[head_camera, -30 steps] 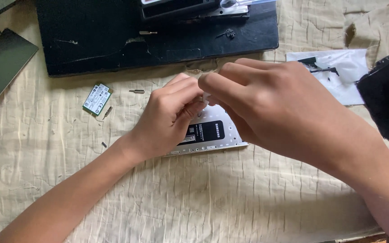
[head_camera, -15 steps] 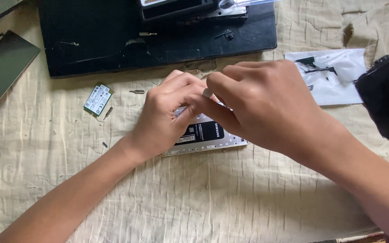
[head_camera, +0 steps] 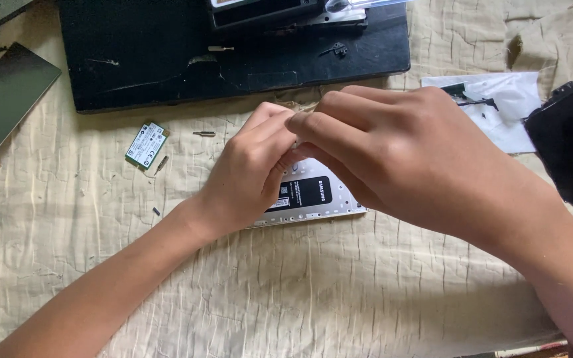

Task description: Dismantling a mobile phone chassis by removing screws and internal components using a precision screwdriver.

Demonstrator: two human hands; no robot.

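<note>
A flat silver drive [head_camera: 313, 199] with a black label lies on the cloth at the centre. My left hand [head_camera: 247, 176] is curled over its left end and grips it, thumb against the label side. My right hand [head_camera: 399, 152] comes in from the right and covers the drive's upper right part. Its fingers are bent and pinched together against my left fingertips at the drive's top edge. What the right fingers pinch is hidden.
A black laptop base [head_camera: 167, 59] lies across the top. Left of the hands are a small green circuit card [head_camera: 146, 145] and loose screws [head_camera: 203, 134]. A dark flat slab [head_camera: 4, 99] lies far left. At the right are white paper [head_camera: 505, 106] and a black device [head_camera: 568, 146].
Both hands have stayed on the drive. The right fingers have closed tighter against the left fingertips, with only small shifts.
</note>
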